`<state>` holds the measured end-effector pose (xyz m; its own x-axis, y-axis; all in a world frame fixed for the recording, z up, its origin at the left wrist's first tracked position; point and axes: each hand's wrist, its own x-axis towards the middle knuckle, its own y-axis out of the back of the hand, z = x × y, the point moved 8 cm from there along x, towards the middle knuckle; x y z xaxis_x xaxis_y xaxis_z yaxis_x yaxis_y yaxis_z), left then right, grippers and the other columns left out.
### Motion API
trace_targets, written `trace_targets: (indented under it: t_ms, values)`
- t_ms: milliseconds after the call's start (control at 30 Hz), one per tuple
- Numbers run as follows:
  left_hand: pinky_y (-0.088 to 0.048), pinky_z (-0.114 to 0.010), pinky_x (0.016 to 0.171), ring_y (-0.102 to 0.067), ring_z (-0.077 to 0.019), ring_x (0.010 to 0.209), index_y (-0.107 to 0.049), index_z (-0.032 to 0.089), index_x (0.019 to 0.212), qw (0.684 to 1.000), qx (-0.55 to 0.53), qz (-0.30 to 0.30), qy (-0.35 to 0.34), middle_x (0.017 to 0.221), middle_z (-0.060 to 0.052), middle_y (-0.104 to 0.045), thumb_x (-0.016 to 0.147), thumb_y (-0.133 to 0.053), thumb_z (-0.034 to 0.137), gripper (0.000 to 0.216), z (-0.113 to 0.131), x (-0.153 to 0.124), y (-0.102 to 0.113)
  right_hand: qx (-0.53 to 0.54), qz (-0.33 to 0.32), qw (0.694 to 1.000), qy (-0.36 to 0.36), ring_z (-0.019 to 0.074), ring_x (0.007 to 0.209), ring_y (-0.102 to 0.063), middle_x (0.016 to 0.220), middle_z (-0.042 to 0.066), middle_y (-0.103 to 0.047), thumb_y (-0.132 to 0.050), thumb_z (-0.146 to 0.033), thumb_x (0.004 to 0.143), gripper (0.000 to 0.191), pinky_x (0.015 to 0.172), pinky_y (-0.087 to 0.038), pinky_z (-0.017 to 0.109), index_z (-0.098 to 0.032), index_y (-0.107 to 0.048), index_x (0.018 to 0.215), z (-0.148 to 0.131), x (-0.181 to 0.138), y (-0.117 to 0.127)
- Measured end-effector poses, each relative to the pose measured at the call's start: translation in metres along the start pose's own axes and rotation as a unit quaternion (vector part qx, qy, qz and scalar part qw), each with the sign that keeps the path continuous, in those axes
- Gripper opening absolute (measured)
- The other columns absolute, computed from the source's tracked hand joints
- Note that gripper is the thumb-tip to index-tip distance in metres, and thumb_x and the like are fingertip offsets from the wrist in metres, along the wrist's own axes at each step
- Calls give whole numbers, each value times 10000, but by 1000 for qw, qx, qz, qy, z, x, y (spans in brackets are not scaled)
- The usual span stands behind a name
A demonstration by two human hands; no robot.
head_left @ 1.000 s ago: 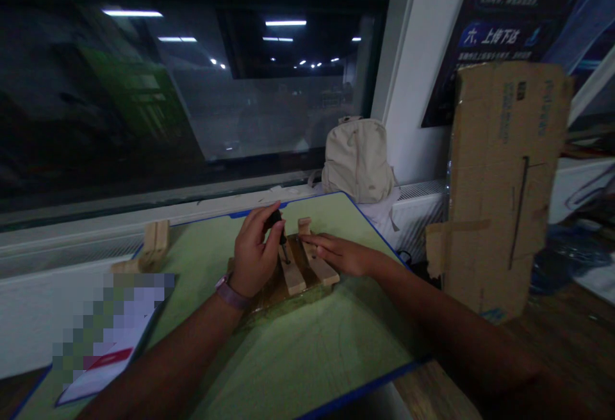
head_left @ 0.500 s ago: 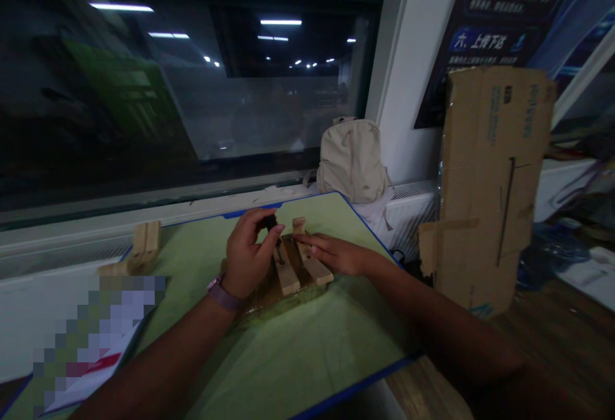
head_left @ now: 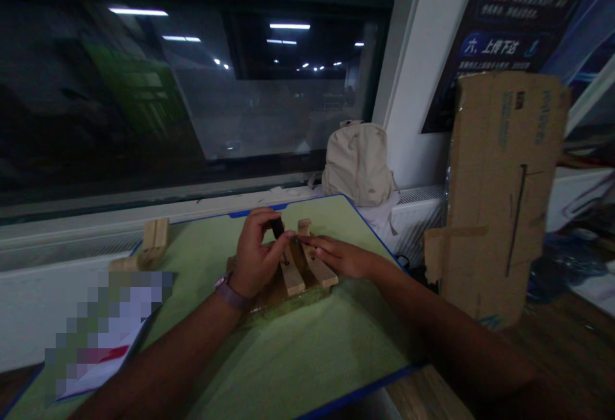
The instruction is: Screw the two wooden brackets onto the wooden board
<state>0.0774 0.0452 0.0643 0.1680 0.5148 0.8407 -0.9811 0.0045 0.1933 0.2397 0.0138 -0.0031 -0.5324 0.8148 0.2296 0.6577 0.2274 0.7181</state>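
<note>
My left hand [head_left: 257, 257] is closed around the black handle of a screwdriver [head_left: 277, 226]. Its thin shaft points down to a hole in the left light-wood piece [head_left: 294, 280]. Beside that lies a second wood piece [head_left: 325, 274] with an upright end and a dark hole. My right hand [head_left: 346, 257] lies across this second piece, fingers stretched out toward the gap between the two. Both pieces rest on a brown, shiny flat block [head_left: 269, 299], partly hidden by my left hand. What is under my right fingertips cannot be made out.
A green mat with a blue edge [head_left: 379, 337] covers the table. Another wooden piece [head_left: 154, 241] stands at the far left, near a partly blurred sheet [head_left: 103, 369]. A beige backpack [head_left: 356, 164] sits behind the table; a tall cardboard sheet [head_left: 500, 202] stands at right.
The view has shifted slightly, so everything appears a little further right. My left hand still grips the screwdriver over the left wood piece, and my right hand keeps its place on the other.
</note>
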Motion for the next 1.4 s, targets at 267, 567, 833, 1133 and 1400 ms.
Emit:
trace_targets:
  t_ms: [267,567,833,1133,1400]
  values:
    - [-548,-332,850,-670,-153,909,-532,212,1216,996,-36,-16,75,1125,-87,-653,947,-531,290,280,-6,-1,-5,-2,-1,1000,-22,230,1429,-348,1540,147,-396,-237,-560,1017,647,1188,-251,439,-153,-351,1507,-1,-3,1]
    - [-530,-308,771,-645,-147,847,-469,221,1166,995,-69,-52,45,947,-47,-641,963,-485,272,210,-1,-3,-11,3,6,1000,-15,249,1411,-378,1526,148,-418,-258,-556,1016,635,1171,-281,463,-163,-357,1505,2,-2,1]
    - [-515,-332,831,-586,-185,973,-594,211,1076,994,101,18,-38,1014,-57,-594,889,-596,211,187,20,8,4,4,0,1000,-16,245,1424,-359,1538,158,-398,-250,-574,1010,658,1182,-256,469,-154,-352,1506,3,-2,0]
    - [-548,-337,836,-657,-171,943,-547,223,1220,999,-3,-28,36,1049,-73,-669,990,-384,253,283,4,0,-6,4,2,1000,-18,238,1426,-356,1542,131,-399,-266,-547,1018,609,1180,-260,483,-202,-338,1515,8,-3,-1]
    - [-521,-330,828,-588,-182,966,-600,225,1112,995,87,-8,-44,1026,-61,-592,896,-600,243,217,22,7,1,10,0,1000,-19,263,1437,-335,1560,141,-365,-277,-536,1018,613,1184,-244,511,-182,-338,1515,8,-3,-1]
